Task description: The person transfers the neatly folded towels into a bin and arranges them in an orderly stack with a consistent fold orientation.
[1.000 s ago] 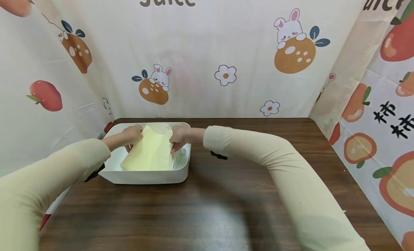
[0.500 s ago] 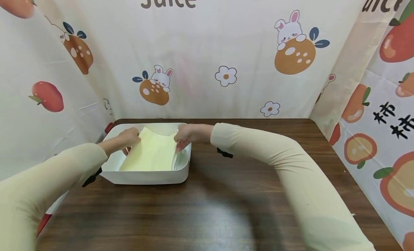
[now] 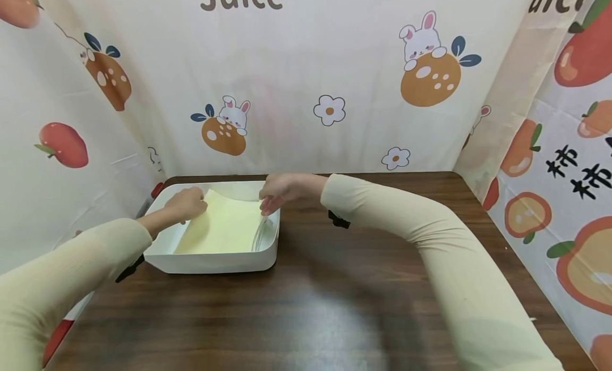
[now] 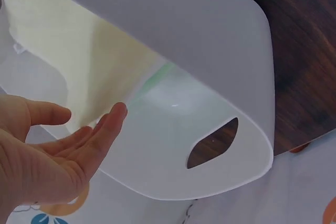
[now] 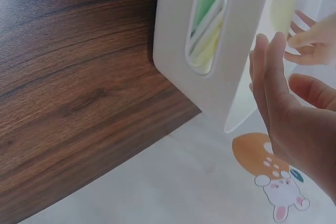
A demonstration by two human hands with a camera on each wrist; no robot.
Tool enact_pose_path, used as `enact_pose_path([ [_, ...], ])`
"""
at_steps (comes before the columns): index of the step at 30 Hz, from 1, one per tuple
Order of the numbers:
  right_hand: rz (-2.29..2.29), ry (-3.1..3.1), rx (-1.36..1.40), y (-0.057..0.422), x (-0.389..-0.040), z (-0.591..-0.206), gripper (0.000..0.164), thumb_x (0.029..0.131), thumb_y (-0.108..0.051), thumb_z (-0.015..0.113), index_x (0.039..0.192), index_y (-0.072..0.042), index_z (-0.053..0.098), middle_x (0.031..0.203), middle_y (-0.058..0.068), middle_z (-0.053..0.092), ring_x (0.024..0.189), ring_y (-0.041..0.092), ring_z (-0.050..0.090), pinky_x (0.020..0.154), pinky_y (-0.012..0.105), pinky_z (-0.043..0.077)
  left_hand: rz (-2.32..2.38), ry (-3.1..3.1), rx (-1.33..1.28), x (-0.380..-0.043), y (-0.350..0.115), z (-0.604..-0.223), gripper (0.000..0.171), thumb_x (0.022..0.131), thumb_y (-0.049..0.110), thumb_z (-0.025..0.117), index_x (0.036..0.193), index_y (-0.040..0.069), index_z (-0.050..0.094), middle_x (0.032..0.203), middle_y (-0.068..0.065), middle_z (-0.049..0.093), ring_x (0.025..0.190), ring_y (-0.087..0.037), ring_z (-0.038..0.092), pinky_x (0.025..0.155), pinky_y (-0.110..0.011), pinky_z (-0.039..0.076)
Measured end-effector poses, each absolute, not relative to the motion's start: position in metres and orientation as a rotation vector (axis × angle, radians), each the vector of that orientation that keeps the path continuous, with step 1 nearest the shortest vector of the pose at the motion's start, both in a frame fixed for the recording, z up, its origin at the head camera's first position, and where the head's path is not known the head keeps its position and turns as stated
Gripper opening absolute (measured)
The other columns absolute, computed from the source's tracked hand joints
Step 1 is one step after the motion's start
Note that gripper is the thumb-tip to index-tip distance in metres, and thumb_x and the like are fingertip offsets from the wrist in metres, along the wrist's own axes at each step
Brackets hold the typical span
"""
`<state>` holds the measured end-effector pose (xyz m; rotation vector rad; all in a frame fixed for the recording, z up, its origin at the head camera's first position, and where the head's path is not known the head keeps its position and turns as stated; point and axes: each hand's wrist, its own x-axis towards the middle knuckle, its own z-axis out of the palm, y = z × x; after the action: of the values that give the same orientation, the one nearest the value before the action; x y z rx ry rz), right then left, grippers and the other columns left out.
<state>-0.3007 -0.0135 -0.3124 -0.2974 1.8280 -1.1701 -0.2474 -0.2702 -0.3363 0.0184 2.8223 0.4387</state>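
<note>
A pale yellow sheet (image 3: 228, 222) lies in the white bin (image 3: 205, 263), its far edge curving down between two raised corners. At its left edge is my left hand (image 3: 187, 203); the left wrist view shows that hand (image 4: 68, 150) with fingers extended and thumb apart, fingertips right at the sheet's edge. My right hand (image 3: 283, 190) hovers over the bin's far right corner, its fingers close to the sheet's right corner. In the right wrist view the right hand (image 5: 294, 93) has nearly straight fingers and nothing between them and the thumb.
Green, white and yellow layers (image 5: 207, 24) show through the handle slot in the bin's side. The bin stands on a dark wooden table (image 3: 306, 318), towards its back left. A printed curtain (image 3: 296, 57) hangs behind and along both sides.
My right hand has moved right and up from the sheet's right edge, its fingers loosening. The sheet has settled lower and flatter in the bin. My left hand has shifted slightly left.
</note>
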Motion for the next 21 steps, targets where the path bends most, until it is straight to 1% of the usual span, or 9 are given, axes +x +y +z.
enact_pose_path([
  [2,-1.203,1.806,-0.285,-0.011,-0.302,-0.310,0.043,0.105,-0.001,0.044,0.145,0.014,0.037,0.133,0.035,0.054,0.088,0.029,0.067,0.092,0.037,0.055,0.429,2.853,0.040,-0.248,-0.269,-0.336,0.013,0.092,0.008,0.046,0.081,0.003,0.050,0.067,-0.007,0.048,0.053,-0.020,0.055,0.045,-0.028,0.045],
  [4,-1.233,1.792,-0.280,-0.010,-0.303,-0.308,0.044,0.106,-0.002,0.044,0.147,0.012,0.034,0.137,0.035,0.052,0.092,0.031,0.067,0.093,0.037,0.055,0.437,2.878,0.049,-0.248,-0.268,-0.336,0.015,0.093,0.010,0.046,0.089,-0.003,0.054,0.073,-0.012,0.053,0.052,-0.020,0.056,0.045,-0.029,0.044],
  [5,-1.252,1.784,-0.279,-0.008,-0.303,-0.307,0.044,0.107,-0.002,0.044,0.147,0.011,0.033,0.137,0.035,0.052,0.094,0.032,0.067,0.093,0.038,0.055,0.441,2.892,0.056,-0.249,-0.268,-0.336,0.021,0.093,0.010,0.046,0.096,-0.008,0.056,0.079,-0.016,0.057,0.052,-0.022,0.057,0.046,-0.030,0.045],
  [8,-1.295,1.774,-0.293,-0.004,-0.304,-0.304,0.041,0.107,-0.004,0.045,0.144,0.011,0.035,0.137,0.035,0.052,0.102,0.036,0.066,0.096,0.040,0.053,0.443,2.936,0.066,-0.249,-0.265,-0.334,0.039,0.095,0.012,0.047,0.119,-0.017,0.056,0.107,-0.032,0.062,0.070,-0.030,0.063,0.057,-0.039,0.051],
  [10,-1.321,1.762,-0.299,0.000,-0.304,-0.302,0.041,0.107,-0.004,0.046,0.144,0.012,0.036,0.137,0.035,0.052,0.105,0.036,0.066,0.098,0.042,0.052,0.447,2.960,0.067,-0.249,-0.263,-0.331,0.045,0.096,0.013,0.047,0.128,-0.018,0.053,0.121,-0.036,0.058,0.081,-0.035,0.062,0.065,-0.044,0.052],
  [11,-1.335,1.756,-0.302,0.002,-0.304,-0.300,0.041,0.107,-0.004,0.046,0.144,0.012,0.036,0.138,0.035,0.052,0.105,0.036,0.065,0.099,0.042,0.051,0.452,2.966,0.063,-0.249,-0.262,-0.330,0.046,0.097,0.013,0.047,0.130,-0.018,0.052,0.124,-0.036,0.058,0.084,-0.036,0.061,0.067,-0.046,0.051],
  [13,-1.355,1.751,-0.312,0.006,-0.304,-0.297,0.043,0.107,-0.005,0.046,0.145,0.013,0.036,0.139,0.036,0.051,0.103,0.035,0.066,0.097,0.041,0.052,0.472,2.978,0.058,-0.248,-0.258,-0.326,0.045,0.098,0.013,0.047,0.130,-0.018,0.053,0.125,-0.036,0.058,0.089,-0.038,0.059,0.070,-0.048,0.051],
  [17,-1.392,1.748,-0.334,0.014,-0.304,-0.294,0.042,0.108,-0.007,0.047,0.144,0.013,0.039,0.139,0.036,0.051,0.097,0.030,0.067,0.092,0.038,0.055,0.538,2.996,0.066,-0.245,-0.250,-0.318,0.042,0.099,0.013,0.046,0.130,-0.015,0.054,0.122,-0.035,0.059,0.090,-0.039,0.060,0.068,-0.047,0.052],
  [21,-1.446,1.727,-0.361,0.024,-0.303,-0.291,0.043,0.109,-0.007,0.045,0.146,0.013,0.039,0.138,0.035,0.052,0.100,0.030,0.067,0.099,0.041,0.051,0.597,3.016,0.120,-0.244,-0.238,-0.311,0.043,0.099,0.013,0.045,0.132,-0.012,0.056,0.122,-0.032,0.061,0.090,-0.037,0.061,0.062,-0.041,0.050],
])
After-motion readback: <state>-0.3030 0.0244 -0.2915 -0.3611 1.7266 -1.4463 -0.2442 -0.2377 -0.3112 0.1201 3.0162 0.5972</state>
